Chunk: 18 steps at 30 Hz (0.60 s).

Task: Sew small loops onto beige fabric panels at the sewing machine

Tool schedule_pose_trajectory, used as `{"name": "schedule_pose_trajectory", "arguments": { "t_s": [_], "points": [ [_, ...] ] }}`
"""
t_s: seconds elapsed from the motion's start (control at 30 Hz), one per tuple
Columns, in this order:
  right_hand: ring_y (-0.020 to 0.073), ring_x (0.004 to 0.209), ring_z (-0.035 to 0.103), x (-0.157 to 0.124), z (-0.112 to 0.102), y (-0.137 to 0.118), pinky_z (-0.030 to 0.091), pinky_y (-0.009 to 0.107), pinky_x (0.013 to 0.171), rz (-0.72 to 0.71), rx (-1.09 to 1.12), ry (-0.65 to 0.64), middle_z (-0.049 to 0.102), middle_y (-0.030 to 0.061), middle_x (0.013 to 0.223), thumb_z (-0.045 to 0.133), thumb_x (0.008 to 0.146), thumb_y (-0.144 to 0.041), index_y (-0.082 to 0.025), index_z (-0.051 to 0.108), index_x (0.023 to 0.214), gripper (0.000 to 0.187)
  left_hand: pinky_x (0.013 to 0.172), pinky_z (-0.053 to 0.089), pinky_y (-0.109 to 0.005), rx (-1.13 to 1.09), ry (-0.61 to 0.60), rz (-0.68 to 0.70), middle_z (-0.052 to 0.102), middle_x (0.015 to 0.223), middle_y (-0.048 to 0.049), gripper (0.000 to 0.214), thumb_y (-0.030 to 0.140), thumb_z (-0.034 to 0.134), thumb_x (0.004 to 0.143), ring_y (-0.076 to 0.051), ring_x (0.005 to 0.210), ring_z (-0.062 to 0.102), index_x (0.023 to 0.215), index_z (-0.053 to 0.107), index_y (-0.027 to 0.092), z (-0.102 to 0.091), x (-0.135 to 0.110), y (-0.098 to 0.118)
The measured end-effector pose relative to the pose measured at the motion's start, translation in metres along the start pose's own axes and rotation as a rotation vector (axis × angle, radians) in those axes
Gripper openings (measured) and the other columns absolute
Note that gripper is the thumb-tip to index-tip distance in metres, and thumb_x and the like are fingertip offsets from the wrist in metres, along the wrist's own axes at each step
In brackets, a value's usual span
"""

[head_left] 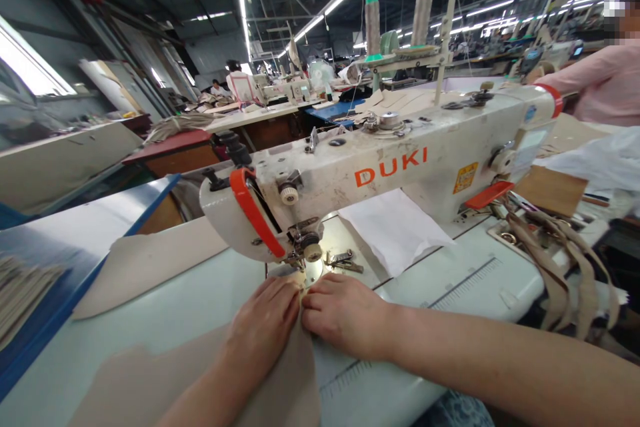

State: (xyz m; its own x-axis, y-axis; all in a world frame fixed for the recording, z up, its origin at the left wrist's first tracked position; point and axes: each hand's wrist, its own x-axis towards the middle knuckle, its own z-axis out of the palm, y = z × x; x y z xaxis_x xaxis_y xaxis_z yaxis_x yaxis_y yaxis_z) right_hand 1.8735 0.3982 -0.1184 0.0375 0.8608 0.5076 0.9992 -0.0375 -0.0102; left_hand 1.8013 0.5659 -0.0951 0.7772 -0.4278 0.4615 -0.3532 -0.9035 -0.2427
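Note:
A white sewing machine with DUKI lettering stands across the table, its presser foot and needle area lit by a small lamp. A beige fabric piece runs from the table's front up to the presser foot. My left hand lies over the fabric just left of the needle, fingers together and bent onto it. Close against it, my right hand has curled fingers gripping the fabric's right edge. The fingertips and the fabric between them are partly hidden.
White paper lies under the machine arm, beside small metal clips. Another beige panel rests at left, near stacked pieces. Straps hang at right. Thread cones stand behind; a person in pink is at right.

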Motion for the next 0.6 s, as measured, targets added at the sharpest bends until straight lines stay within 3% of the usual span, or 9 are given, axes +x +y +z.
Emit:
{"name": "schedule_pose_trajectory", "arguments": {
  "t_s": [0.37, 0.6],
  "points": [
    [0.0180, 0.085, 0.054, -0.0002, -0.0015, -0.0004, 0.040, 0.032, 0.081, 0.007, -0.004, -0.006, 0.064, 0.0017, 0.084, 0.056, 0.087, -0.021, -0.015, 0.060, 0.082, 0.009, 0.071, 0.049, -0.030, -0.003, 0.066, 0.009, 0.065, 0.075, -0.0053, 0.031, 0.020, 0.033, 0.095, -0.018, 0.073, 0.059, 0.077, 0.058, 0.016, 0.0007, -0.0003, 0.0027],
    [0.0179, 0.086, 0.054, -0.0016, 0.0025, -0.0009, 0.041, 0.032, 0.082, 0.017, -0.018, -0.005, 0.063, 0.0015, 0.085, 0.055, 0.088, -0.022, -0.015, 0.059, 0.083, 0.009, 0.070, 0.050, -0.031, -0.033, 0.048, -0.018, 0.065, 0.075, -0.0057, 0.035, 0.023, 0.031, 0.097, -0.019, 0.074, 0.059, 0.076, 0.058, 0.016, 0.0040, -0.0011, 0.0035]
  ]
}}
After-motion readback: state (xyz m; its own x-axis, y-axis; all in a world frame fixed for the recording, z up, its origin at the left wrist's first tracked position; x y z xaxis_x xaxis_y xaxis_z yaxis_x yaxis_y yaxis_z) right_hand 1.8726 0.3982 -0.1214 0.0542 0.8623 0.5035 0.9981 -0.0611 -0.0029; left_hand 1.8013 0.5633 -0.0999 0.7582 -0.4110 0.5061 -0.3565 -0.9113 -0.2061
